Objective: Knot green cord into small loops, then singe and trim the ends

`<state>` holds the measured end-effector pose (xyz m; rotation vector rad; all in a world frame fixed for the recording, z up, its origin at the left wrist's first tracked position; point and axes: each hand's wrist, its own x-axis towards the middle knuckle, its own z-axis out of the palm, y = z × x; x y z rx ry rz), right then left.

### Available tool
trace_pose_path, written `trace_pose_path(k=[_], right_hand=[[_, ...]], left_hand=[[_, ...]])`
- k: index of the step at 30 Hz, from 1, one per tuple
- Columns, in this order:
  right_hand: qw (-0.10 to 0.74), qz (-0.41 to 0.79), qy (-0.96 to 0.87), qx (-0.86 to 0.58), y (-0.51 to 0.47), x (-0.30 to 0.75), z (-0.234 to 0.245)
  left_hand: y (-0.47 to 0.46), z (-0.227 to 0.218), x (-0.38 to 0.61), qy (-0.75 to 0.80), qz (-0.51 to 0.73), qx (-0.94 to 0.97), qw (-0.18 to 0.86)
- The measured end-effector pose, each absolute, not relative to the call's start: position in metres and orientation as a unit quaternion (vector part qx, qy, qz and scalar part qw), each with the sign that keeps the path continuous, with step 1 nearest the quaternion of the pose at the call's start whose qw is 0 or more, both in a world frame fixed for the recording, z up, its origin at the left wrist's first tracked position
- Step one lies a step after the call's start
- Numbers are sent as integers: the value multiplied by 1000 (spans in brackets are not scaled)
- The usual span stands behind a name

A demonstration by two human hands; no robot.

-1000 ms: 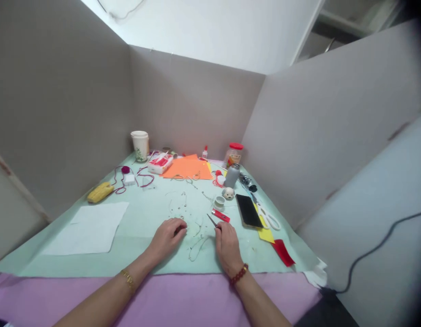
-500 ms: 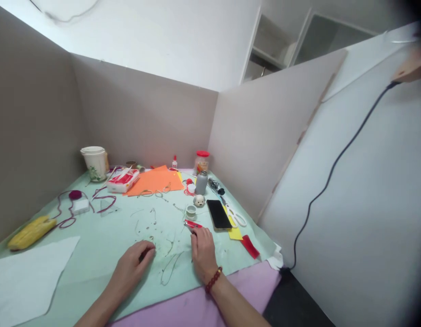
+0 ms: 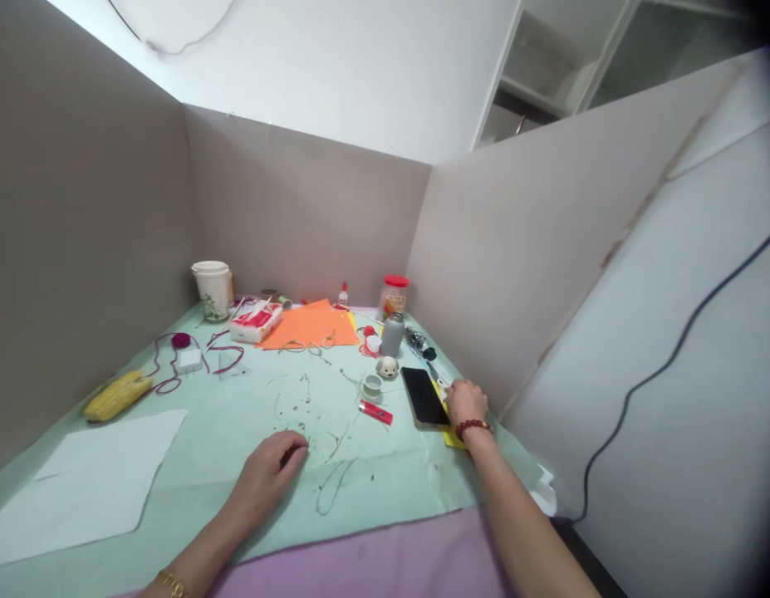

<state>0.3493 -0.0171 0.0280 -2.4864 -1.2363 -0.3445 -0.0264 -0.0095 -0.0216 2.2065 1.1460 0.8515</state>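
My right hand [image 3: 467,402] is on the white-handled scissors [image 3: 443,385], its fingers curled over the handles and hiding most of them. Just left of it lies a black phone [image 3: 424,397], with yellow paper [image 3: 452,438] partly beneath. My left hand [image 3: 273,462] rests on the green cloth [image 3: 415,482], thumb and fingers closed together; whatever they hold, if anything, is too small to make out. A red lighter [image 3: 376,413] lies between the hands. Near it are a small round container [image 3: 372,386] and a dog-head figure [image 3: 388,367]. A thin loop of cord [image 3: 335,486] and scattered scraps lie close by.
Grey panels [image 3: 310,191] wall in the table. Toward the back stand a white paper cup [image 3: 211,291], a tissue pack [image 3: 256,322], orange sheets [image 3: 316,325], a grey bottle [image 3: 393,335] and a red-lidded jar [image 3: 394,297]. White cloth [image 3: 91,482] and yellow yarn [image 3: 118,396] lie left.
My right hand has left the red lighter, which now lies on the cloth, and moved right onto the scissors. My left hand keeps its closed pose. The view has turned left.
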Motion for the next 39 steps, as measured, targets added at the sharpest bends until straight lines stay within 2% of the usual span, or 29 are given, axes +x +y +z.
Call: trace_pose_path(k=[5, 11, 15, 18, 24, 27, 31, 33, 35, 39], right_hand=[[188, -117, -473, -853, -15, 325, 36], [242, -20, -585, -774, 14, 250, 31], [305, 48, -560, -769, 33, 222, 20], [385, 99, -529, -750, 37, 229, 26], [542, 286, -482, -626, 14, 250, 44], [564, 393, -489, -536, -2, 239, 46], [553, 480, -510, -451, -19, 206, 47], [551, 495, -517, -428, -29, 186, 48], [560, 477, -530, -422, -38, 167, 47], [569, 299, -598, -478, -50, 145, 45]], left_hand=[[-9, -21, -27, 420, 315, 810, 261], [-11, -20, -27, 422, 349, 788, 283], [-12, -20, -27, 424, 393, 761, 293], [-12, -20, -27, 429, 416, 746, 295], [-9, -24, -29, 455, 470, 699, 289], [-8, -23, -30, 446, 491, 701, 262], [-12, -4, -19, 423, 507, 711, 241], [-18, 12, -8, 390, 495, 721, 289], [-25, 27, 2, 354, 457, 723, 379], [-33, 43, 11, 331, 429, 733, 411]])
